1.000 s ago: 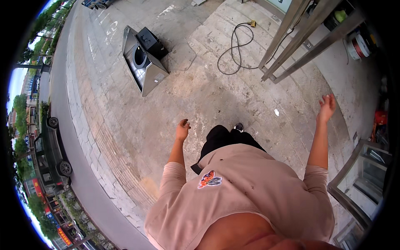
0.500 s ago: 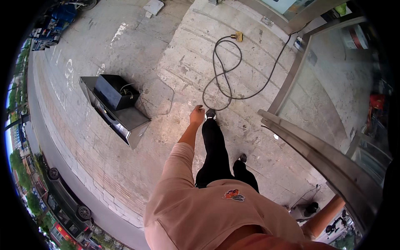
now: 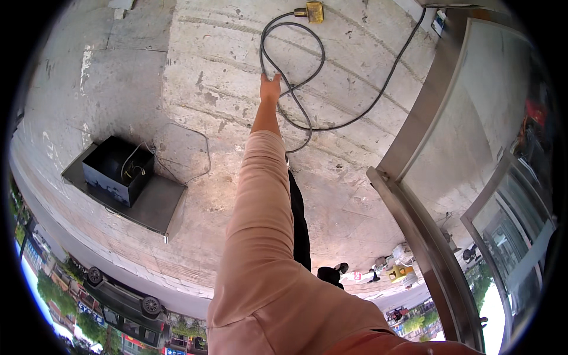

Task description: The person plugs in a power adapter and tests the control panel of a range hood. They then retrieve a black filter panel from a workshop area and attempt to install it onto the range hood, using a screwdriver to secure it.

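My left hand (image 3: 270, 87) reaches out over a black cable (image 3: 386, 80) looped on the pale pavement, its thumb and fingers apart at the loop's left strand; whether it touches the cable is unclear. The cable's upper loop leads to a yellow connector (image 3: 313, 12). Below and left of the hand, a dark open box (image 3: 106, 168) with wires inside sits on an angled metal housing (image 3: 163, 210). My right hand is out of sight; my torso and a metal-framed glass door (image 3: 435, 100) fill that side.
A second framed glass panel (image 3: 515, 213) stands at the right, beside a long steel bar (image 3: 408, 231). Assorted containers (image 3: 401, 273) lie low at right of centre. A dark car (image 3: 121, 302) is on the road at lower left. Pale debris (image 3: 121, 6) lies at the top.
My view has swung forward and down. My left arm has stretched up to the cable loop. The right forearm, seen earlier, has dropped out of sight; the glass door now takes up the right.
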The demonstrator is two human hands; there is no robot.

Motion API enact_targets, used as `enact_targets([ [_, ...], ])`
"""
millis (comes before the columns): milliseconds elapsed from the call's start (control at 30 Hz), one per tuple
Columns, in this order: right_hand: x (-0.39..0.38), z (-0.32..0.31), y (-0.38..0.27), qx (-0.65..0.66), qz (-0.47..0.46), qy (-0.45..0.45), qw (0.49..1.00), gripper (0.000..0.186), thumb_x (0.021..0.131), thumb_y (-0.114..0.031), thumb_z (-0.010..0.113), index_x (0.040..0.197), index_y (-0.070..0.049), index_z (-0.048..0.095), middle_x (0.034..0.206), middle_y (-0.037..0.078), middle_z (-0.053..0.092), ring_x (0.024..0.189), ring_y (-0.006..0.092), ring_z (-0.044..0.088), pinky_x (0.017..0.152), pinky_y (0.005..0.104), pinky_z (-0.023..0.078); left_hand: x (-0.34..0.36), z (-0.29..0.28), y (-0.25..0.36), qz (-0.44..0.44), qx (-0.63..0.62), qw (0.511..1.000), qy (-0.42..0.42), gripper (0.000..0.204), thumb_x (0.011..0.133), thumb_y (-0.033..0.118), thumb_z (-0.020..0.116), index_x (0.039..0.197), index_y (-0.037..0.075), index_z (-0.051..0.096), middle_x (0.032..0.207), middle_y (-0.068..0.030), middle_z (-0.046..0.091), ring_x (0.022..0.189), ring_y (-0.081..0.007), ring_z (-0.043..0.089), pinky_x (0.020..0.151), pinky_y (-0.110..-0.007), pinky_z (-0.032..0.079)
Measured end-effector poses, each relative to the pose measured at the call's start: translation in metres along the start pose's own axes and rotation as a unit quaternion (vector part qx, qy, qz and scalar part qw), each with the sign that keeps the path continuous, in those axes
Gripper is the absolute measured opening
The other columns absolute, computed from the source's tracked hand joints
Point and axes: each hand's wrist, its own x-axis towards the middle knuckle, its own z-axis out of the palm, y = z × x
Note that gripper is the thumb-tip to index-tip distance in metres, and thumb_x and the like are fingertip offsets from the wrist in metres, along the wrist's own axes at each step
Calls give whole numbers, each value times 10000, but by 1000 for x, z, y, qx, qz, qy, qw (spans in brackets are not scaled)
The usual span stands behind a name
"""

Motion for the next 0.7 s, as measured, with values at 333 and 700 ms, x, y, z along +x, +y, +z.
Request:
enact_targets([
  [333,17,-26,11,-33,12,39,999,403,986,-311,484,1275,-34,528,1251,109,542,1101,230,535,915,371,448,33,62,5,-87,-260,952,-133,539,921,473,563,1272,73,480,1029,-72,576,1002,-225,572,797,-431,467],
  [700,-5,-179,36,49,-16,-10,999,376,988,-304,487,1245,-37,547,1202,74,571,1034,187,570,846,337,479,-347,-16,-36,54,-265,924,-269,307,985,350,539,1086,63,582,629,50,384,505,-45,331,455,-212,304],
])
